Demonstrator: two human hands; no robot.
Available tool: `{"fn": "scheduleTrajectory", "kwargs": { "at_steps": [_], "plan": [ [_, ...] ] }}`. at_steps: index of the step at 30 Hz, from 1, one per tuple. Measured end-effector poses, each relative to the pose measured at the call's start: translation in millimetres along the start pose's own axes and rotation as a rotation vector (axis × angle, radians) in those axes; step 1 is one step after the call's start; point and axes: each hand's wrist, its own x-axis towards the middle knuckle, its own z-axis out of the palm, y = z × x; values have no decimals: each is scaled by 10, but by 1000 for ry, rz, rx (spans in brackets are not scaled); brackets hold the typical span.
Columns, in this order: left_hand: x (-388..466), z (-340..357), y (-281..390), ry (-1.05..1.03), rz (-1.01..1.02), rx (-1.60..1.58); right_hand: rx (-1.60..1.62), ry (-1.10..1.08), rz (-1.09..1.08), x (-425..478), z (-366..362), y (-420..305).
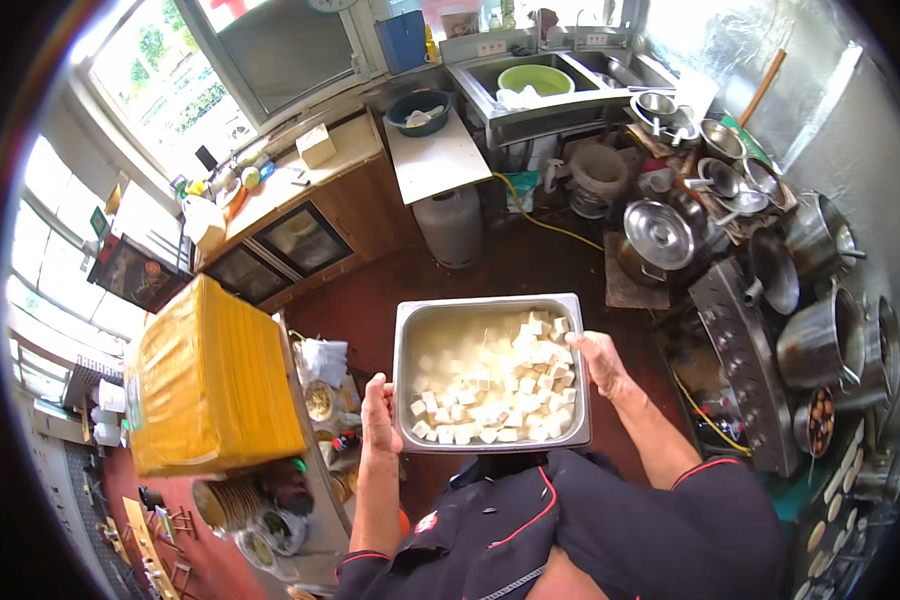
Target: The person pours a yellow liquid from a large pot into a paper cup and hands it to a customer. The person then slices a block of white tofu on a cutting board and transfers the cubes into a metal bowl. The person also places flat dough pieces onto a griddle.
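Between my two hands I hold a rectangular stainless-steel food pan (400,352) in front of my body, above the floor. White cubes that look like tofu (526,390) sit in cloudy liquid (439,337) inside it, heaped toward the right and the near side. My left hand (380,414) grips the pan's left side near the front corner. On the opposite side, my right hand (600,361) grips the rim with the thumb on top. The fingers of both hands are partly hidden by the pan.
A gas stove (742,360) with several steel pots stands to the right. A lidded pot (658,236) is beyond it. At the back are a steel sink (487,112), a gas cylinder (450,229) and a yellow hose (547,221). A yellow taped box (217,382) is on the left.
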Motion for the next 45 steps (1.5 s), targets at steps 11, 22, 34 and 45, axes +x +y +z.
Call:
{"fn": "scheduleTrajectory", "kwargs": {
  "at_steps": [11, 22, 34, 45],
  "plan": [
    [2999, 791, 1214, -63, -8, -98, -26, -77, 137, 3355, 431, -942],
    [5828, 1319, 1828, 119, -22, 38, -300, -54, 269, 6480, 797, -863],
    [7523, 1540, 2027, 289, -170, 144, -655, -56, 372, 8948, 1251, -662],
    [8153, 1570, 2140, 160, -216, 89, -546, 261, 381, 9545, 1514, -489]
  ]
}}
